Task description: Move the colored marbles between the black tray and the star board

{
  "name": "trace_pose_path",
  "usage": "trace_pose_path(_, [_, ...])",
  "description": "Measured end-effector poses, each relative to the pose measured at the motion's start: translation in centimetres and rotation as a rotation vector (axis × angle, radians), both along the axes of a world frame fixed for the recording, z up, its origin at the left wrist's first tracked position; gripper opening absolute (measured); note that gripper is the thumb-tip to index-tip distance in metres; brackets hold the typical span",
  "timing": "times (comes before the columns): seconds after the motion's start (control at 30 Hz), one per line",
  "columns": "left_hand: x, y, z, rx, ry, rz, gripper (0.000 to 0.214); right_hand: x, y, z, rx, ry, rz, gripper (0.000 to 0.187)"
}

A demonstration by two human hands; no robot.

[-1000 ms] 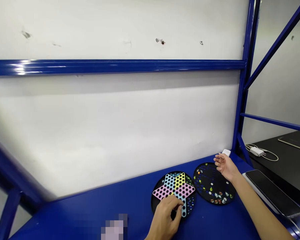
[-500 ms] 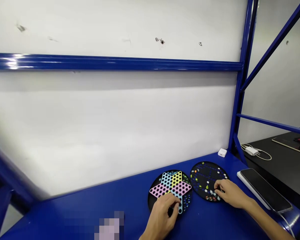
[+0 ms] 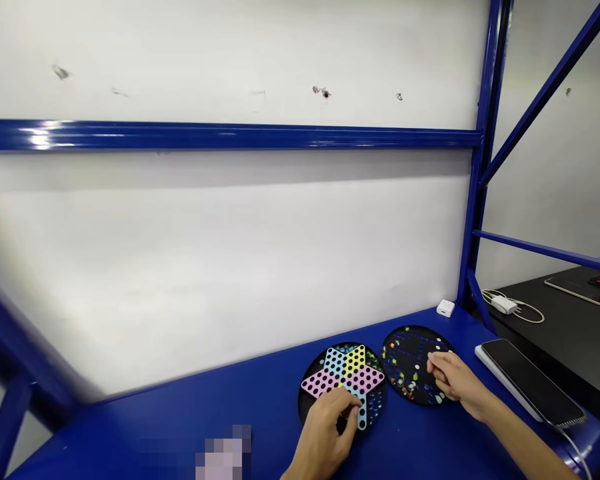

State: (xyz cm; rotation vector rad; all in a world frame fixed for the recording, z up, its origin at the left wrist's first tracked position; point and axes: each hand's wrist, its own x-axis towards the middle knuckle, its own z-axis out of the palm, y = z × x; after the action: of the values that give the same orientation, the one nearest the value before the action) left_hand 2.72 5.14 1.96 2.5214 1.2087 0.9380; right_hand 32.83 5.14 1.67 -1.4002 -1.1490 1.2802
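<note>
A round black Chinese checkers board (image 3: 307,407) with a star of pink, blue and yellow points lies on the blue table, with marbles in its side pockets. My left hand (image 3: 327,427) rests over the near part of the star, thumb and forefinger curled close together; anything between them is hidden. To its right sits a round black tray (image 3: 405,341) with marbles of several colours scattered on it. My right hand (image 3: 457,383) is over this tray's right side, fingertips pinched together. Whatever they may hold is too small to make out.
A phone (image 3: 530,380) lies on a white block at the right, with a cable. A small white box (image 3: 445,308) stands by the wall. Blue frame bars (image 3: 230,135) cross behind. A charger (image 3: 504,305) and another phone (image 3: 577,291) lie on the black table.
My right hand has moved up a little from the tray's near-right marbles, and its fingers have closed into a pinch. Some marbles have shifted on the tray. My left hand stays on the board.
</note>
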Motion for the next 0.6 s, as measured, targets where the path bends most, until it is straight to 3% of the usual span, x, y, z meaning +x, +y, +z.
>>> trace_pose_path(0.13, [-0.1, 0.1, -0.1, -0.022, 0.005, -0.006, 0.017, -2.5, -0.7, -0.3, 0.283, -0.591, 0.077, 0.037])
trace_pose_path(0.33, [-0.2, 0.4, -0.5, -0.029, -0.005, 0.004, 0.014, -5.4, -0.8, -1.8, 0.365, -1.252, 0.188, 0.032])
trace_pose_path(0.47, [-0.1, 0.2, -0.4, -0.025, 0.009, 0.002, 0.015, -6.3, -0.5, -2.9, 0.419, -1.503, 0.229, 0.046])
trace_pose_path(0.6, [0.0, 0.0, -0.2, -0.025, 0.029, 0.002, 0.015, -6.5, -0.4, -2.9, 0.432, -1.591, 0.277, 0.05])
